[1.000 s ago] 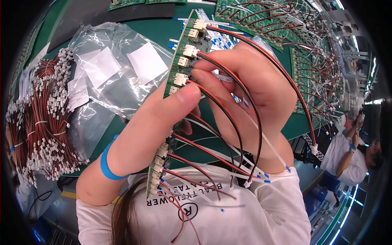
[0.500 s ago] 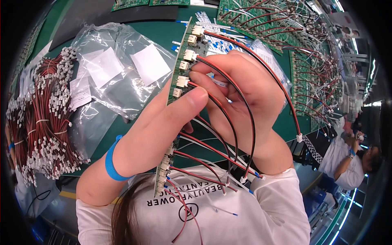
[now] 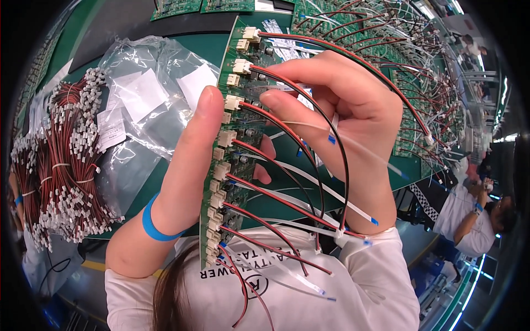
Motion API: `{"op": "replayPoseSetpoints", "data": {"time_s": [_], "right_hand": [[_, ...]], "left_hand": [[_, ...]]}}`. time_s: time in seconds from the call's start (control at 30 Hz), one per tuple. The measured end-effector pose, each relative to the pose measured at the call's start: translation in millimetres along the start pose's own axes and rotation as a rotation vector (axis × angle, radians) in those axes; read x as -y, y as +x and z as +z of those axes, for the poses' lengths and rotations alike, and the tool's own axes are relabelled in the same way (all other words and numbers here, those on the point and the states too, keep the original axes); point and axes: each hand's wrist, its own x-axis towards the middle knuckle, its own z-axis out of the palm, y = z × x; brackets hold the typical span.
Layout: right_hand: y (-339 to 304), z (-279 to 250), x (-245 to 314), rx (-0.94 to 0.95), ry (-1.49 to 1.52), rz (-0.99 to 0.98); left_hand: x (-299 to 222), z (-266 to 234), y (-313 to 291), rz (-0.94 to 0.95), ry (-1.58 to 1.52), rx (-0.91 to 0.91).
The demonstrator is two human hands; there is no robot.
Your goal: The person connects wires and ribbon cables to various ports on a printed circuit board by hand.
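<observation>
A long green circuit board [image 3: 212,182] stands tilted in front of me, with a row of cream connectors along it. Red-and-black wire leads [image 3: 323,47] run from several connectors, their free white plugs hanging to the right. My left hand [image 3: 190,143] grips the board, thumb along its left edge and fingertips showing behind. Beside the upper part, my right hand [image 3: 348,105] is bent, with a white flat ribbon cable [image 3: 305,99] between thumb and curled fingers. Thumb and index tips are apart; the exact grip is partly hidden. More blue-ended ribbon cables [image 3: 353,207] hang from the board.
Bundled red-and-black leads [image 3: 69,160] lie at left, by a clear plastic bag [image 3: 149,105] with paper slips. Loose ribbon cables [image 3: 281,41] lie behind the board. Wired circuit boards [image 3: 353,33] fill the far right of the green table. Another person [image 3: 469,212] sits at right.
The board has shifted left and turned more toward the camera. My left thumb has moved from across its face to its left edge. My right thumb and index finger have spread apart.
</observation>
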Motion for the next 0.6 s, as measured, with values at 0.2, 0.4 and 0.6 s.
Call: {"op": "replayPoseSetpoints", "data": {"time_s": [0.2,0.4,0.6], "right_hand": [[-5,-2,-5,0.073,0.049,0.083],[-8,2,7,-0.011,0.278,0.343],[-10,12,-7,0.007,0.085,0.120]], "left_hand": [[-1,3,-4,-0.031,0.035,0.043],[-7,-3,-4,0.000,0.066,0.164],[-8,-7,-3,0.001,-0.022,0.115]]}}
